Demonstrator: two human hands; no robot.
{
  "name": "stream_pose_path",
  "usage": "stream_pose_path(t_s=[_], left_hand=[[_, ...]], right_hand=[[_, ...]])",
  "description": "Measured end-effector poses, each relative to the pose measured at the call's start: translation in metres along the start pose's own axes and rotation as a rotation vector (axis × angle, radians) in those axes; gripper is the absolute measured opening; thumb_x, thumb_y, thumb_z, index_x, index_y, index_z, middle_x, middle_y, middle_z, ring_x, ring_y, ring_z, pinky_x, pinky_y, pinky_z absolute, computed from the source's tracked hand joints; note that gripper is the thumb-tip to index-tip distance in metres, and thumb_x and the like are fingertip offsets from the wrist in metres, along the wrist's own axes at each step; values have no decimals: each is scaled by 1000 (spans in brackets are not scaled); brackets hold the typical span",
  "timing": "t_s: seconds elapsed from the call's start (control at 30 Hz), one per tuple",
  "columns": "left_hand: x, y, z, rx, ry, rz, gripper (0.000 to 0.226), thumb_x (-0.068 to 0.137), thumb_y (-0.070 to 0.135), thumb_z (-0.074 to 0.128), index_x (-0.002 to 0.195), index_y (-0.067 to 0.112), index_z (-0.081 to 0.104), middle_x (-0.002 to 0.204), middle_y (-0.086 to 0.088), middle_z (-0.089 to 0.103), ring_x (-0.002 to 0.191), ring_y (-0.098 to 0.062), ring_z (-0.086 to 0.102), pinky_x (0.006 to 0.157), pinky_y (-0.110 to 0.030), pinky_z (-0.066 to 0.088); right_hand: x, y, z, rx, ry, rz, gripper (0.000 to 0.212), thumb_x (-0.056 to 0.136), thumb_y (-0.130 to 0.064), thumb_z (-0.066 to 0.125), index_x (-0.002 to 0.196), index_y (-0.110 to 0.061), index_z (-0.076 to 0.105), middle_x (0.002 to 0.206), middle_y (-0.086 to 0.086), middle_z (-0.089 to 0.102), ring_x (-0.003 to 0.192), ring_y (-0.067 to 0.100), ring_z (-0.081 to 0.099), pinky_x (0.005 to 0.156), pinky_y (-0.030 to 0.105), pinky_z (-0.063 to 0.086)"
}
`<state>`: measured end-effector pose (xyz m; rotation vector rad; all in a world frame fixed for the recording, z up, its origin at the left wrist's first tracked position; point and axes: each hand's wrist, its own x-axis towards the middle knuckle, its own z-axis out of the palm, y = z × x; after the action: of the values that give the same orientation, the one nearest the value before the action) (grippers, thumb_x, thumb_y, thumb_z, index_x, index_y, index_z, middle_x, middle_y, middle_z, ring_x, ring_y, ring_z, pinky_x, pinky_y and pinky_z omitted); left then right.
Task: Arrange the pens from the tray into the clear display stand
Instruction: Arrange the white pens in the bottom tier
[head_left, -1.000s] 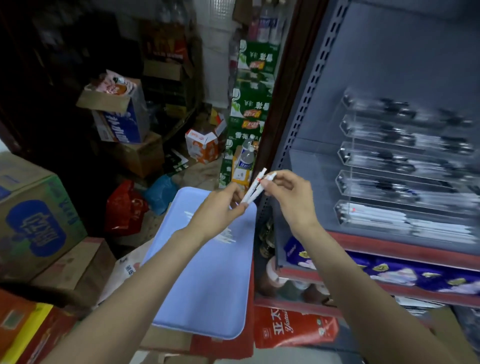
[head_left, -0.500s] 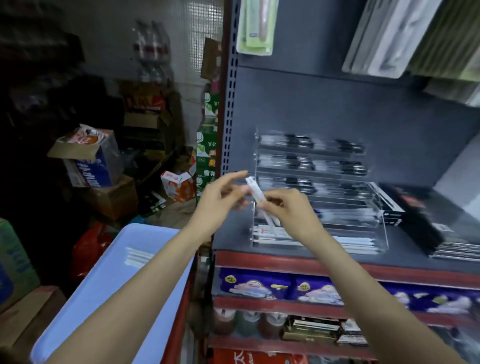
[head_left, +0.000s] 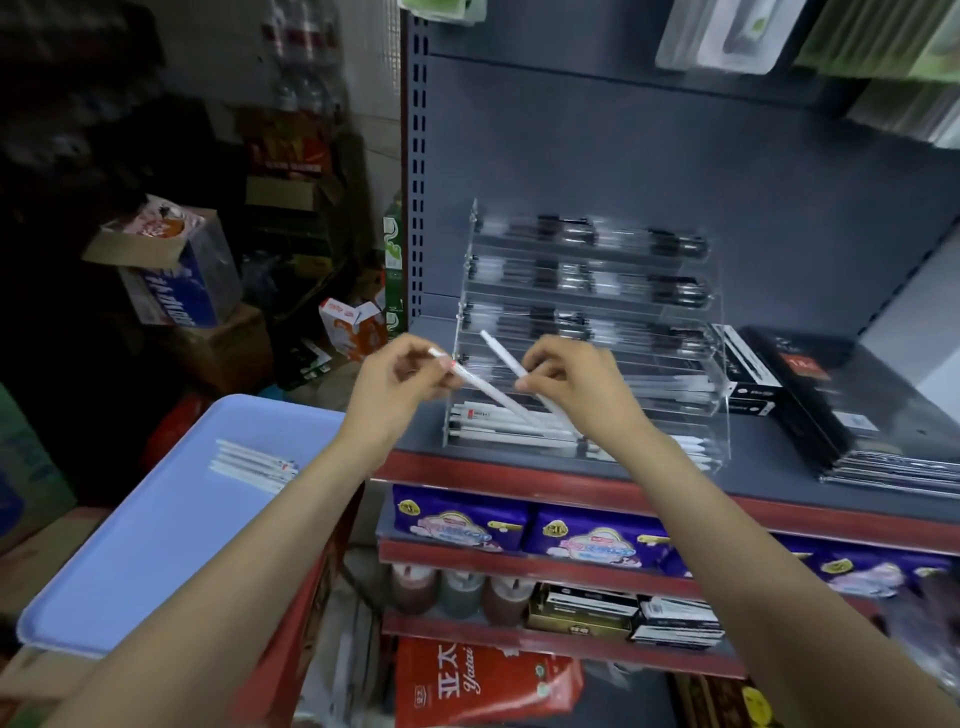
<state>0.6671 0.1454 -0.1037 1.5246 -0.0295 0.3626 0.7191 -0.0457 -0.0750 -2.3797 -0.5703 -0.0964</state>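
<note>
Head view, left hand: left hand (head_left: 395, 387) pinched one white pen (head_left: 488, 388) near its red-marked end, shaft slanting down to the right, in front of the clear display stand (head_left: 722, 400).
Head view, right hand: right hand (head_left: 576, 384) gripped a second white pen (head_left: 506, 358), fingers curled round it, upper end pointing up-left; lower part hidden behind the hand.
Head view, stand: stood on the grey shelf (head_left: 769, 467); dark pens in the upper tiers, white pens in the lowest tiers.
Head view, tray: blue tray (head_left: 130, 571) lay lower left, with a small row of white pens on the tray (head_left: 254, 464), well apart from the hands.
Head view, surroundings: black boxes (head_left: 852, 410) just right of the stand; cartons and bags on the floor to the left.
Step in hand: likely carrying two pens to a lower tier.
Next move: probably laying each pen level, parallel with those already in the tier, then releasing; a slanted pen risked catching the acrylic lip.
</note>
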Motion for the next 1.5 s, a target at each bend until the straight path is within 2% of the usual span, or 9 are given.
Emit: stream_pose_path(t_s=[0.1, 0.23, 0.43, 0.77, 0.97, 1.17, 1.27, 1.4, 1.5], left_hand=[[3, -6, -17, -121, 176, -60, 13, 91, 3, 54, 81, 10, 59, 68, 2, 69, 68, -9, 68, 71, -21, 57], [2, -8, -24, -207, 207, -102, 11, 92, 2, 52, 84, 6, 58, 80, -10, 65, 68, -8, 68, 70, -17, 56], [0, -12, -22, -264, 192, -127, 10, 92, 1, 52, 85, 6, 58, 80, -9, 66, 72, -10, 69, 77, -21, 57], [-1, -16, -18, -297, 184, -157, 11, 92, 2, 51, 85, 6, 58, 81, -10, 65, 72, -9, 69, 72, -17, 56], [-1, -21, -8, -277, 168, -189, 9, 92, 3, 52, 85, 5, 58, 82, -13, 65, 71, -9, 69, 74, -19, 57], [-3, -23, 20, -267, 57, -236, 9, 92, 3, 53, 83, 5, 57, 84, -15, 65, 75, -14, 70, 76, -22, 57], [-1, -28, 21, -16, 24, -170, 6, 90, 3, 57, 87, 8, 58, 85, -12, 67, 76, -14, 70, 76, -23, 57], [-2, -28, 15, 577, -54, 46, 5, 87, 11, 63, 91, 11, 66, 86, -2, 67, 75, -7, 62, 67, -6, 46], [-2, -31, 16, 940, -101, 231, 9, 89, 18, 62, 96, 16, 68, 94, 1, 65, 89, -14, 51, 77, -21, 44]], right_hand=[[2, 18, 2, -117, 31, 38, 6, 81, -22, 71, 86, -18, 72, 83, -1, 68, 80, 13, 62, 82, 36, 52], [0, 25, 21, -155, -68, 21, 16, 81, -18, 71, 94, -9, 74, 83, -2, 60, 76, 8, 54, 65, 7, 39], [-1, 23, 45, -145, -84, 36, 8, 79, -17, 73, 87, -18, 74, 85, -4, 68, 77, 8, 60, 79, 30, 53], [-7, 28, 41, -84, -98, -7, 21, 84, -3, 66, 103, -9, 72, 101, 4, 68, 86, 11, 61, 71, -2, 39], [-21, 35, 17, 203, 74, 94, 38, 78, -13, 74, 115, -17, 64, 97, -3, 66, 84, 5, 59, 80, 14, 48], [-27, 36, 5, 260, 82, 51, 13, 84, -13, 67, 95, -18, 72, 85, -10, 66, 74, 1, 61, 75, 31, 52], [-30, 42, 5, 195, 111, 87, 12, 84, -13, 68, 94, -13, 74, 86, 1, 70, 77, 19, 64, 79, 33, 53], [-33, 50, 11, 111, 131, 95, 12, 83, -14, 69, 93, -13, 75, 91, 4, 72, 80, 13, 62, 75, 11, 48], [-34, 55, 16, 10, 103, 105, 13, 82, -15, 70, 93, -13, 75, 95, 7, 68, 78, 11, 57, 72, 7, 44]])
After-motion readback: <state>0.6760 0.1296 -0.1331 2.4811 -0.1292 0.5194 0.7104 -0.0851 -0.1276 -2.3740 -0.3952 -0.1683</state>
